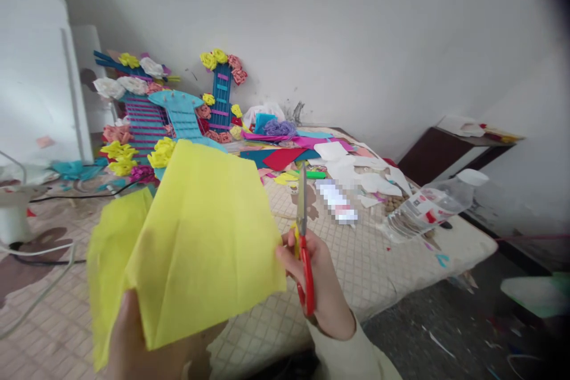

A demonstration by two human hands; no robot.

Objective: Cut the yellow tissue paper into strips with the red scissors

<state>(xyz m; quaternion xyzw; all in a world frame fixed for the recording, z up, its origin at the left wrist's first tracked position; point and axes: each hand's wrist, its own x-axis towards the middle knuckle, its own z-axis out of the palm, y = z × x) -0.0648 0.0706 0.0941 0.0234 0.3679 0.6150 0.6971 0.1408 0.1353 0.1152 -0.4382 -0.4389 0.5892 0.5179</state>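
A large folded sheet of yellow paper (196, 237) is held up in front of me. My left hand (133, 344) pinches its lower edge, thumb on the front, fingers behind. My right hand (318, 282) is closed round the red handles of a pair of scissors (304, 237). The closed blades point up, right beside the paper's right edge.
A low mattress with a checked cover (356, 261) carries coloured and white paper scraps (351, 169), a green marker (312, 174) and a plastic bottle (427, 205). Paper-flower frames in blue and pink (178, 113) lean on the wall. A dark table (449, 148) stands on the right, cables (40, 249) on the left.
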